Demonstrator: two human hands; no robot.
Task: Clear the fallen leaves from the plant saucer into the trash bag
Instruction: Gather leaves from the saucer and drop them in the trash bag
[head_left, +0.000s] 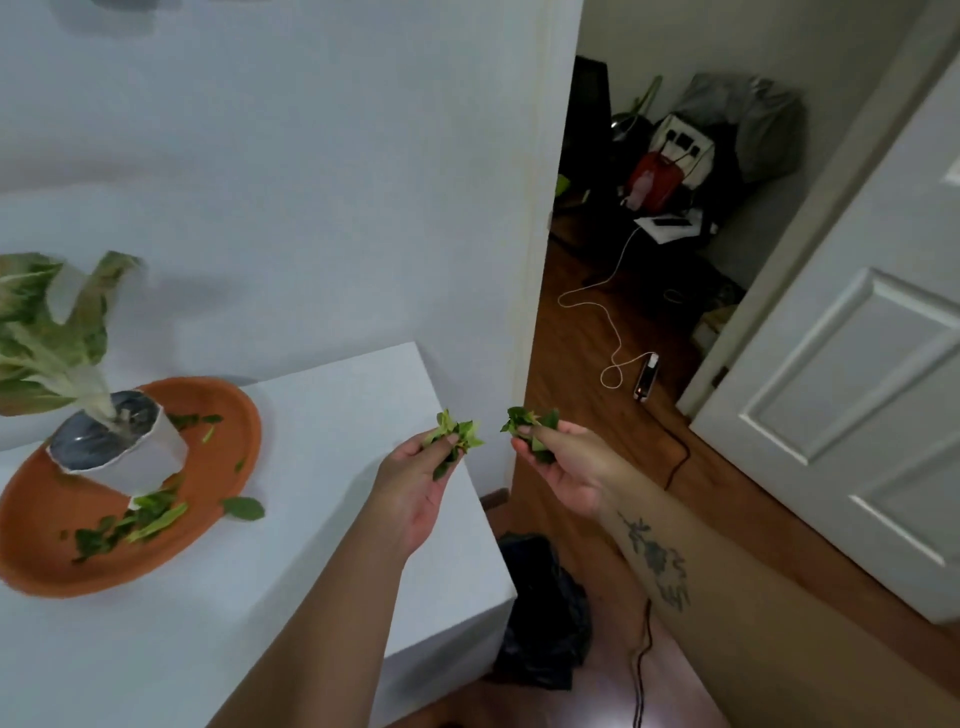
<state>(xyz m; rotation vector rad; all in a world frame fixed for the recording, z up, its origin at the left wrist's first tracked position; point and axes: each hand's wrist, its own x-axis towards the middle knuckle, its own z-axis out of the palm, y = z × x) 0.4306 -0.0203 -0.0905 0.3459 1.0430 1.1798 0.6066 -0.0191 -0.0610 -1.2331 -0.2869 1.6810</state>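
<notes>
An orange plant saucer (47, 561) sits on the white table at the left, holding a tilted white pot (156, 457) with a leafy plant (47, 332). Several green fallen leaves (130, 525) lie in the saucer's front part and by the pot; one leaf (244, 508) lies over its rim onto the table. My left hand (415, 488) is closed on a bunch of leaves (454, 436) above the table's right edge. My right hand (563, 467) grips another bunch of leaves (530, 428) just past that edge. A black trash bag (540, 613) lies on the floor below both hands.
The white table (322, 467) ends at a corner on the right. Beyond it lies wooden floor with a black cable (641, 665), a white cord and small device (647, 376). An open white door (857, 395) stands right; a cluttered dark room shows behind the doorway.
</notes>
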